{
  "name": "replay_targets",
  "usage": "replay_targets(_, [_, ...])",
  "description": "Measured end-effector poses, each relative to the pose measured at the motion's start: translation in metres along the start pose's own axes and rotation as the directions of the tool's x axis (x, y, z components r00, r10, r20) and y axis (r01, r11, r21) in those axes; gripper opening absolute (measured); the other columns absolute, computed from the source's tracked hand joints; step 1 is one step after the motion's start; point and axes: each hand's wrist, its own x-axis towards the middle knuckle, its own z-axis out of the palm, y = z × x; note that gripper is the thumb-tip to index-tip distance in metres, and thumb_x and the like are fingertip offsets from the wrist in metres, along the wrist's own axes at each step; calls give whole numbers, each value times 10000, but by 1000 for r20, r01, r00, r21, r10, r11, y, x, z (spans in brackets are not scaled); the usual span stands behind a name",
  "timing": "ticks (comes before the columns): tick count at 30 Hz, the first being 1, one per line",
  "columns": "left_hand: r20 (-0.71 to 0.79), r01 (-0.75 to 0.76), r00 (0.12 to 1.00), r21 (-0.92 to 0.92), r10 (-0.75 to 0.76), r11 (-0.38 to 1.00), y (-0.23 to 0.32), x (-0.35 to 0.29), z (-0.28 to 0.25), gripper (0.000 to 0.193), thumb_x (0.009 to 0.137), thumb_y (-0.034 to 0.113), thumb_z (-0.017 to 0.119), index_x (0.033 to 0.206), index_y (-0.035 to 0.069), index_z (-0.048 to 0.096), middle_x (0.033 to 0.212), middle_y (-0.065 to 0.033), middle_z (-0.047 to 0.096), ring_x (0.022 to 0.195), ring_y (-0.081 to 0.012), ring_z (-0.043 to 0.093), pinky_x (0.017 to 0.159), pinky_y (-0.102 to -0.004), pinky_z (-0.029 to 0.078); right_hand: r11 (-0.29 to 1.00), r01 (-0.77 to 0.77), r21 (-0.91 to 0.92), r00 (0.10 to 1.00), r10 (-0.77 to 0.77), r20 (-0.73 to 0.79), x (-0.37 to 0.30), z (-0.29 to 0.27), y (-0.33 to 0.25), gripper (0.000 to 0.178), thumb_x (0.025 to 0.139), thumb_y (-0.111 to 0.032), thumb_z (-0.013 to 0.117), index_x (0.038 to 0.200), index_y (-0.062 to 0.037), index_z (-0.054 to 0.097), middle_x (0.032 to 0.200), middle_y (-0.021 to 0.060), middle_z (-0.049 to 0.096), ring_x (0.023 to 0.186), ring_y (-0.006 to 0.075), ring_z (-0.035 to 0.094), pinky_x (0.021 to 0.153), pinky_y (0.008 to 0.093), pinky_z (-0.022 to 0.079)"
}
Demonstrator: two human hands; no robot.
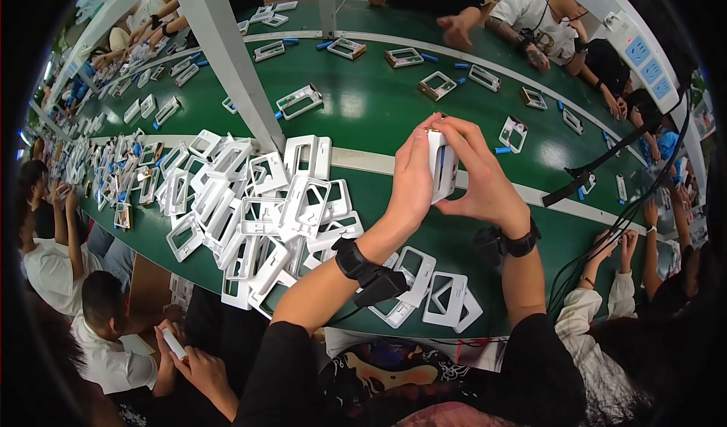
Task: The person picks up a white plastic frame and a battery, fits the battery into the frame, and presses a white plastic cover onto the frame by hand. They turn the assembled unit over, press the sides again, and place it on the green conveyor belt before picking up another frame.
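Observation:
Raised over the green table, my left hand (pixel 411 175) and my right hand (pixel 488 171) hold one white plastic housing (pixel 437 158) between them. It stands on edge, with its narrow side toward me and something blue and copper-coloured showing inside. The left fingers press along its left side. My right fingertips meet its top edge, and the right thumb is at its lower end. To the left of my hands lies a big loose heap of white plastic frames (pixel 261 213) with rectangular openings. A few more frames (pixel 445 300) lie nearer to me, between my forearms.
A green conveyor belt (pixel 363 86) carries spaced-out housings with blue cylinders (pixel 301 101) beyond a pale rail (pixel 363 159). A grey post (pixel 235 63) rises at the left. Black cables (pixel 636 203) and a power strip (pixel 647 63) hang at the right. Other people sit around the line.

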Motion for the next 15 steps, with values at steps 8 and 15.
replay_targets(8, [-43,189,981,-23,-190,982,13,-1,4,509,1062,425,259,1247,44,542,1027,-80,621,912,-166,631,769,-327,544,998,-38,57,998,35,57,2,-4,4,970,531,-49,802,1417,-61,407,1402,130,416,1277,343,449,1032,403,423])
replay_targets(15, [-65,242,968,-35,-244,970,20,-6,9,489,1065,393,240,1203,43,552,957,-69,610,841,-143,604,729,-308,517,992,-100,74,992,94,83,-1,-4,4,975,539,-50,803,1427,-91,403,1400,118,415,1268,338,456,1021,395,431])
